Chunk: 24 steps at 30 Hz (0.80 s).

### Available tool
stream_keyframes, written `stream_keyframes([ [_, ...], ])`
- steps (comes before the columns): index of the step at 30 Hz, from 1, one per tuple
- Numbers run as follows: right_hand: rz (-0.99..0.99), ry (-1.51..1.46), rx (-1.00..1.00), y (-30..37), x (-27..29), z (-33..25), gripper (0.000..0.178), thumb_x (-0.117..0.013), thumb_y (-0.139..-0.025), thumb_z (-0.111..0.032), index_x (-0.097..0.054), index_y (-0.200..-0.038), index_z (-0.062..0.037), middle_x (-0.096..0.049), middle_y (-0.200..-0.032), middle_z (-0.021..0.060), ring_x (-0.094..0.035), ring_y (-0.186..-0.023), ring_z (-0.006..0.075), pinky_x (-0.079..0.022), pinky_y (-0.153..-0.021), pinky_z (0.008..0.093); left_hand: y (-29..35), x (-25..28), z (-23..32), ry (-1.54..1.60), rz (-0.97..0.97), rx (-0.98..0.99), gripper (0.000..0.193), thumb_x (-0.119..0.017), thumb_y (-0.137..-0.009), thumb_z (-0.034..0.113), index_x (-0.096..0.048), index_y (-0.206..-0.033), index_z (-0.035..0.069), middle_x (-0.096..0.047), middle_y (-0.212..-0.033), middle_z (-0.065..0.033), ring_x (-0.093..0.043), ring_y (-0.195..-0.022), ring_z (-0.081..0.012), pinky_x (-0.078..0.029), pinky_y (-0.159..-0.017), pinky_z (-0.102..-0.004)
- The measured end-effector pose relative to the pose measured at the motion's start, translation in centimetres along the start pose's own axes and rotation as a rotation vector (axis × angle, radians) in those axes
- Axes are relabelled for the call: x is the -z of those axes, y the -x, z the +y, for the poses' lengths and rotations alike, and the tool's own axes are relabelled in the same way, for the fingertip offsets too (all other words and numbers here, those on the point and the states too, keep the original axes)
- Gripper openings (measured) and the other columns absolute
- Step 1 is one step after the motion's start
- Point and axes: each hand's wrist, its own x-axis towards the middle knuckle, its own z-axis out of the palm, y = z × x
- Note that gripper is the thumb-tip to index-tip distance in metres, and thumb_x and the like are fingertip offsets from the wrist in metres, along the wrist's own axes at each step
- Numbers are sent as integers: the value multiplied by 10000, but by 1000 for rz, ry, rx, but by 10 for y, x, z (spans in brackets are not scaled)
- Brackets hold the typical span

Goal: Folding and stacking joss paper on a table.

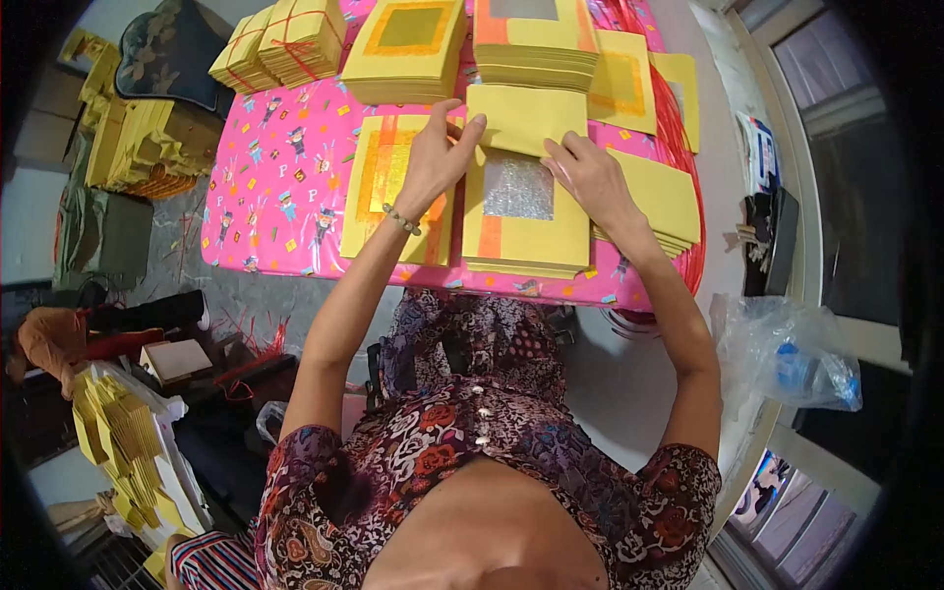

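Observation:
My left hand (pixel 439 157), with a beaded bracelet at the wrist, pinches the left edge of a yellow paper sheet (pixel 521 116). The fingers of my right hand (pixel 594 179) close on the same sheet's lower right edge. That sheet lies bent or folded at the far end of a stack of yellow joss paper (pixel 526 251) with a silver foil square and orange bands. Left of it, partly under my left forearm, lies joss paper with a gold foil patch (pixel 372 185). To the right is a fanned pile of plain yellow sheets (pixel 654 202).
Thick joss paper stacks (pixel 408 74) and red-tied bundles (pixel 300 49) stand along the far side of the pink patterned tablecloth (pixel 265 221). Red strings (pixel 678 128) hang over the right edge. More yellow bundles (pixel 147 147) fill the left side. A person sits at lower left.

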Motion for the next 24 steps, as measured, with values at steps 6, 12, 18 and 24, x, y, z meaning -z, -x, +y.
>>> stream_keyframes([
  [6, 65, 45, -17, -3, 9, -3, 291, -687, -850, -233, -610, -1059, -46, -543, -938, 84, -568, -908, 268, -490, -763, 400, -8, -9, 9, 566, -84, 147, 608, -639, -921, 168, -326, -1404, -29, -633, -952, -111, -672, -871, -192, -571, -669, -302],
  [12, 383, -65, -437, 19, 47, 1, 468, -671, -906, -256, -525, -1290, -32, -568, -1120, 154, -573, -1042, 297, -493, -872, 381, 5, -15, 57, 702, -134, 47, 550, -629, -894, 85, -392, -1375, -36, -626, -1094, -132, -661, -964, -206, -604, -782, -338],
  [18, 462, -696, -823, 100, 65, 50, 490, -642, -931, -192, -458, -1356, -32, -568, -1129, 156, -597, -947, 211, -496, -834, 339, 14, -70, 98, 604, -427, -5, 582, -703, -857, 112, -424, -1345, -39, -643, -1042, -124, -650, -895, -163, -563, -741, -307],
  [24, 355, -351, -908, 144, 66, 69, 404, -652, -906, -168, -536, -1269, -34, -569, -1103, 154, -559, -999, 243, -464, -882, 362, -4, -133, 81, 392, -530, -74, 706, -757, -784, 152, -345, -1306, -85, -651, -811, -129, -674, -742, -230, -536, -653, -315],
])
